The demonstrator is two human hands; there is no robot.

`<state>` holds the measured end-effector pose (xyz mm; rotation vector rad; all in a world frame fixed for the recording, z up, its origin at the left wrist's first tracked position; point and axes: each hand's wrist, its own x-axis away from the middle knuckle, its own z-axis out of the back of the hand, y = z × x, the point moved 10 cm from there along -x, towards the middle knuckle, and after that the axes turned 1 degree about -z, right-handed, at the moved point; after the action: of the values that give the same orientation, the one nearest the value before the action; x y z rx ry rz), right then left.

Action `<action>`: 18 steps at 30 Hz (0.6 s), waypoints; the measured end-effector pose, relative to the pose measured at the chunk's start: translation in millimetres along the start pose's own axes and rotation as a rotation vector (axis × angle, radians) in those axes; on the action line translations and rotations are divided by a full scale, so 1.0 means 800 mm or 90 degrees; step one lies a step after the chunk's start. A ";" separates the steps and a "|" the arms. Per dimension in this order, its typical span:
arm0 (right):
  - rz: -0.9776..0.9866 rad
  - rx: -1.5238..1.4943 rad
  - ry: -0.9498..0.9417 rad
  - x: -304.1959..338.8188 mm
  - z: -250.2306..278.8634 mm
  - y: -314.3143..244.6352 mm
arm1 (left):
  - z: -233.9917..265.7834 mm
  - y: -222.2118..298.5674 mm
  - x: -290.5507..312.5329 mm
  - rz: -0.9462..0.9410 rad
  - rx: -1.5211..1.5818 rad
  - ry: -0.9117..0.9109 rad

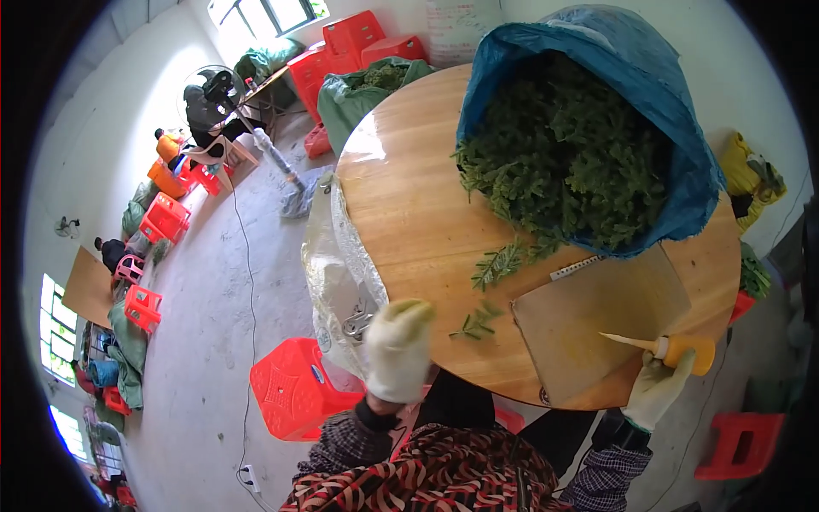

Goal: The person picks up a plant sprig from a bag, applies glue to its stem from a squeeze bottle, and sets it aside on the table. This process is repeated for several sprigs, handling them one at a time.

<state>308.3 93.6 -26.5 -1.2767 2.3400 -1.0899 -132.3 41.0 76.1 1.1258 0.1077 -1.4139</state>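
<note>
At the near right edge of the round wooden table (401, 188), my right hand (661, 386), in a pale work glove, grasps a yellow squeeze bottle (695, 354). The bottle lies tilted on its side in my grip, its long tapered nozzle (627, 340) pointing left over the brown cardboard sheet (589, 328). That sheet lies flat near the same edge, one corner close to the rim, with yellowish smears across its surface. Along its far side sits a narrow white strip (577, 267) with dark marks.

My left hand (398, 350), gloved too, is raised by the table's near left edge, its fingertips stained yellow. The fingers look drawn together — I cannot tell whether they hold anything.

To the left of the cardboard, apart from it, lie two loose pieces of greenery: a larger sprig (499, 264) and, nearer me, a smaller sprig (478, 322). Toward the table's far right edge a big blue sack (704, 162) rests on its side, mouth facing me, packed with dark green needle-leaved branches (567, 154) that spill onto the wood. Clear plastic sheeting (341, 264) hangs over the left edge — a red stool (299, 388) stands on the floor just below.
</note>
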 end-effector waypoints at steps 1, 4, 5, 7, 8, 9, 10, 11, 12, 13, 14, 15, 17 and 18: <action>0.003 0.003 0.005 0.000 0.000 -0.001 | 0.016 -0.015 -0.006 0.000 -0.031 0.020; 0.016 0.013 0.022 -0.001 0.004 -0.004 | 0.038 -0.050 -0.013 0.079 -0.063 0.010; 0.015 0.015 0.004 -0.002 0.002 -0.001 | 0.040 -0.068 -0.010 0.160 -0.069 -0.015; 0.012 0.019 -0.031 -0.004 -0.001 0.003 | 0.033 -0.077 -0.004 0.242 -0.071 -0.043; 0.014 0.022 -0.029 -0.004 0.000 0.002 | 0.017 -0.057 -0.004 0.178 -0.097 -0.086; 0.019 0.021 -0.025 -0.004 0.001 0.000 | -0.001 -0.034 -0.002 0.113 -0.123 -0.127; 0.019 0.018 -0.025 -0.003 -0.001 0.002 | -0.015 -0.012 0.000 0.050 -0.155 -0.165; 0.021 0.016 -0.024 -0.004 -0.002 0.002 | -0.024 -0.003 0.000 0.052 -0.155 -0.163; 0.019 0.015 -0.027 -0.004 -0.003 0.002 | -0.043 0.013 0.001 0.003 -0.223 -0.209; 0.016 0.014 -0.032 -0.004 -0.001 0.002 | -0.058 0.023 0.002 -0.048 -0.293 -0.253; 0.013 0.012 -0.037 -0.005 0.001 0.003 | -0.060 0.023 0.003 -0.047 -0.298 -0.249; 0.008 0.009 -0.043 -0.005 0.001 0.004 | -0.067 0.019 0.008 -0.057 -0.301 -0.263; 0.006 0.005 -0.035 -0.004 0.004 0.003 | -0.072 0.014 0.013 -0.076 -0.310 -0.295; 0.008 0.006 -0.024 -0.004 0.006 0.001 | -0.066 0.010 0.012 -0.074 -0.319 -0.291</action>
<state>311.9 94.2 -30.8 -1.2653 2.3098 -1.0632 -94.9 67.3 46.5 0.3782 0.1894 -1.5995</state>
